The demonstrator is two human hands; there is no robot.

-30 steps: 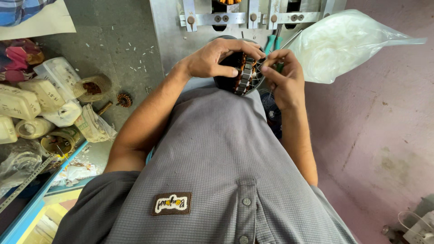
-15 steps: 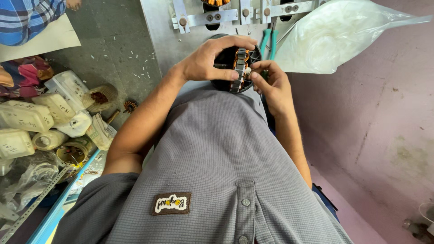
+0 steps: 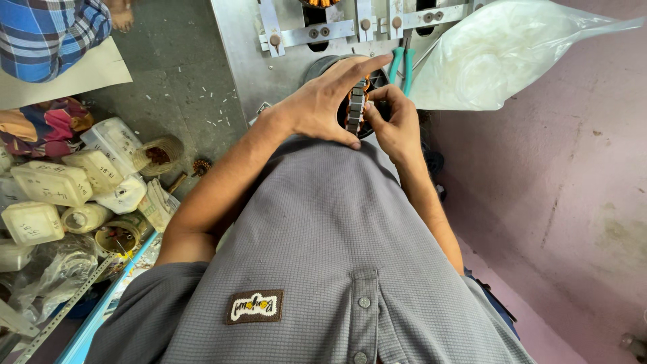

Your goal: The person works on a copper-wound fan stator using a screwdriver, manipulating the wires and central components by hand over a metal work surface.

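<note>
Head view, left hand point(image 3: 323, 108) and right hand point(image 3: 394, 121) both closed around a ridged metal stator point(image 3: 355, 108), mostly hidden between fingers, teal-handled pliers point(image 3: 404, 67) just beyond, tips unseen.

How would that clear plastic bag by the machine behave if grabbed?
Probably floppy: the clear plastic bag looks thin and creased. Likely light for its bulk, since its whitish contents look like loose strands. Its glossy film may be slippery, and it would likely sag rather than roll.
</note>
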